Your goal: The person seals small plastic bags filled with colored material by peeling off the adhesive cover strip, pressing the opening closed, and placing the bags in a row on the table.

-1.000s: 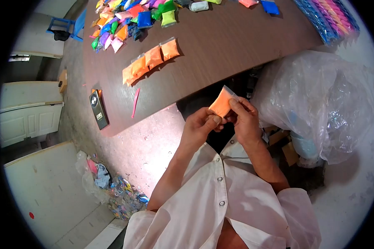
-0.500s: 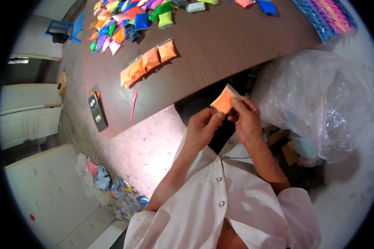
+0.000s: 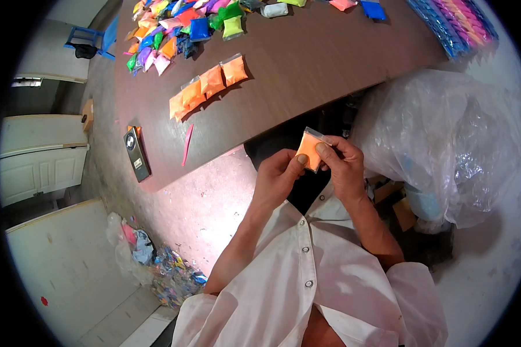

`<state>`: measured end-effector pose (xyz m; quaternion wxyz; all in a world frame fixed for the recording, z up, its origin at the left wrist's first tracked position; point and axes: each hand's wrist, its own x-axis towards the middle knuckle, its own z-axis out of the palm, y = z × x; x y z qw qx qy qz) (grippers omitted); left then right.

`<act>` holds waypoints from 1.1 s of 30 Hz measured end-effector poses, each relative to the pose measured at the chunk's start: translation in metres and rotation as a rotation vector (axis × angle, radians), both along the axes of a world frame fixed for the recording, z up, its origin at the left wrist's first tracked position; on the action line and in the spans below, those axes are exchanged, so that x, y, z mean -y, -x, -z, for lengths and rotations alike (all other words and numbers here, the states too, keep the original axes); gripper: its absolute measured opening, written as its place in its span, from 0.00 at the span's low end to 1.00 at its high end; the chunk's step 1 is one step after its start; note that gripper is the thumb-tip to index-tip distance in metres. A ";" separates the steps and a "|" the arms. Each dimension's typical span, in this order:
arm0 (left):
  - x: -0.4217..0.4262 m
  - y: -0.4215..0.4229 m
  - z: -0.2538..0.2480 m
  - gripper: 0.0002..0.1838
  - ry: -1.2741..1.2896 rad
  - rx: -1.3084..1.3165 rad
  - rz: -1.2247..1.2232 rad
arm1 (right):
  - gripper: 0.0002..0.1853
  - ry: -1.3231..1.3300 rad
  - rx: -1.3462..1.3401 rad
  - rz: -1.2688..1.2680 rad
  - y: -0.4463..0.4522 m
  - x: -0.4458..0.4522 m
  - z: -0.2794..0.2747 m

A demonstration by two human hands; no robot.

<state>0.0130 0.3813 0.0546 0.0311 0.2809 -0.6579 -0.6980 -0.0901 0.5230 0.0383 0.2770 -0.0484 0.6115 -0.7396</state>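
Note:
Between my two hands is a small clear plastic packet of orange clay [image 3: 310, 149], held off the table's near edge, above my lap. My left hand [image 3: 279, 176] is closed on its left side, thumb pressed on the front. On the right side, my right hand [image 3: 342, 168] pinches it with the thumb on the face and the fingers behind. The packet stands nearly upright, its clear flap at the top. Several similar orange packets [image 3: 212, 81] lie in an overlapping row on the brown table [image 3: 295, 63].
A pile of multicoloured packets [image 3: 171, 26] covers the far left of the table. A pink stick [image 3: 187, 144] and a dark phone-like device [image 3: 136, 155] lie near the left edge. Bundled colourful packs [image 3: 454, 26] sit far right, above a big clear plastic bag [image 3: 434, 139].
The orange packet has turned from tilted to nearly upright and moved slightly left. Both thumbs now press on its front face.

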 end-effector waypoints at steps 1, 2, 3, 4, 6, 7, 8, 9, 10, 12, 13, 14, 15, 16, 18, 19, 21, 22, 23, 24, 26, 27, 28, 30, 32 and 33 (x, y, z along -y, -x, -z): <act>0.000 -0.001 0.003 0.18 -0.001 -0.029 0.028 | 0.09 0.027 0.000 -0.010 0.000 0.000 0.000; 0.000 -0.002 0.003 0.18 -0.001 -0.029 0.029 | 0.09 0.027 0.000 -0.009 0.000 0.000 0.000; -0.002 -0.003 0.002 0.19 0.023 -0.041 0.019 | 0.09 0.026 -0.010 -0.014 0.000 0.000 0.002; -0.003 -0.003 0.002 0.20 0.046 -0.052 0.009 | 0.10 0.024 -0.020 -0.018 0.000 -0.001 0.003; -0.004 -0.005 0.001 0.20 0.092 -0.039 0.005 | 0.09 0.058 0.020 -0.027 -0.001 0.000 0.001; -0.003 -0.006 0.001 0.20 0.140 -0.027 -0.004 | 0.09 0.095 0.059 -0.040 -0.001 0.001 -0.001; -0.002 -0.006 0.000 0.20 0.140 -0.028 -0.005 | 0.09 0.094 0.058 -0.041 -0.001 0.001 -0.002; 0.000 -0.007 -0.001 0.20 0.152 0.016 0.034 | 0.08 0.097 0.068 -0.022 -0.002 0.002 -0.003; 0.002 -0.008 -0.002 0.21 0.164 0.061 0.072 | 0.08 0.101 0.080 -0.005 -0.003 0.004 -0.003; -0.002 -0.003 -0.011 0.20 0.180 0.006 0.030 | 0.07 0.086 0.024 -0.036 -0.003 0.003 0.002; -0.003 -0.001 -0.013 0.19 0.193 -0.051 -0.007 | 0.07 0.069 -0.033 -0.060 -0.002 0.002 0.004; -0.003 -0.001 -0.010 0.19 0.193 -0.051 -0.007 | 0.07 0.068 -0.034 -0.060 -0.001 0.002 0.005; -0.003 -0.001 -0.004 0.19 0.181 -0.052 -0.013 | 0.07 0.050 -0.066 -0.094 -0.001 0.001 0.005; -0.002 -0.002 0.001 0.18 0.170 -0.054 -0.020 | 0.07 0.031 -0.098 -0.128 -0.001 0.000 0.005; -0.001 -0.004 0.004 0.17 0.193 -0.037 -0.008 | 0.07 0.012 -0.104 -0.136 -0.001 0.000 -0.001; -0.001 -0.005 0.005 0.17 0.216 -0.020 0.004 | 0.07 -0.007 -0.111 -0.143 -0.002 0.000 -0.003; -0.001 -0.008 0.009 0.16 0.192 -0.008 0.006 | 0.07 -0.011 -0.092 -0.134 -0.003 0.001 0.001; -0.001 -0.008 0.009 0.16 0.168 0.004 0.005 | 0.07 -0.015 -0.073 -0.126 -0.004 0.001 0.002; -0.004 -0.007 0.009 0.16 0.172 0.004 0.003 | 0.07 -0.011 -0.074 -0.128 -0.005 0.000 0.001; -0.009 -0.003 0.008 0.15 0.085 -0.081 -0.064 | 0.07 -0.019 -0.137 -0.126 -0.004 0.001 0.000; -0.010 -0.002 0.008 0.14 0.019 -0.161 -0.138 | 0.07 -0.007 -0.195 -0.131 -0.003 0.002 -0.002; -0.008 -0.002 0.008 0.14 -0.005 -0.184 -0.135 | 0.07 -0.036 -0.231 -0.181 -0.001 0.001 -0.004; -0.005 -0.003 0.009 0.13 -0.031 -0.208 -0.133 | 0.07 -0.067 -0.271 -0.232 0.000 0.000 -0.004; -0.001 -0.004 0.013 0.13 -0.020 -0.206 -0.127 | 0.08 -0.063 -0.221 -0.259 0.001 -0.001 -0.001; 0.000 -0.005 0.014 0.13 0.006 -0.221 -0.125 | 0.08 -0.067 -0.170 -0.284 -0.002 0.001 0.001; 0.001 -0.005 0.014 0.13 0.008 -0.220 -0.126 | 0.08 -0.061 -0.143 -0.263 -0.005 0.002 0.001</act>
